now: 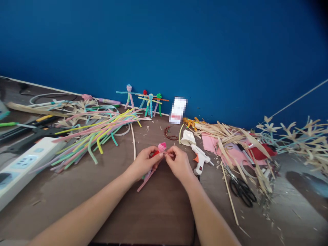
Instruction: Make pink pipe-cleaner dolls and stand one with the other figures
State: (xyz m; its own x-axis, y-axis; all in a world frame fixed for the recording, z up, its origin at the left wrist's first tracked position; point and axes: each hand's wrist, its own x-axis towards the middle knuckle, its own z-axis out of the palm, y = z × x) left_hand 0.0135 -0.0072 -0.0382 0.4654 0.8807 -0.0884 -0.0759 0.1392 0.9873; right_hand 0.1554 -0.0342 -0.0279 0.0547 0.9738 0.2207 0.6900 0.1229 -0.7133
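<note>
A small pipe-cleaner doll (pixel 162 147) with a pink head is held over the middle of the table. My left hand (pixel 147 160) is closed round its body, and pink and green stems poke out below the fingers. Thumb and fingers of my right hand (pixel 176 160) pinch at the doll's right side, by a bit of red. What exactly the right fingertips hold is hidden. Beyond the hands, several finished-looking pipe-cleaner dolls (pixel 129 94) lean against the blue wall.
Loose pastel pipe cleaners (pixel 94 133) and a white power strip (pixel 23 164) lie left. To the right are a white glue gun (pixel 201 159), black-handled scissors (pixel 243 189), dry straw strips (pixel 217 131) and pink sheets (pixel 210 141). A brown bead bracelet (pixel 171 137) lies ahead.
</note>
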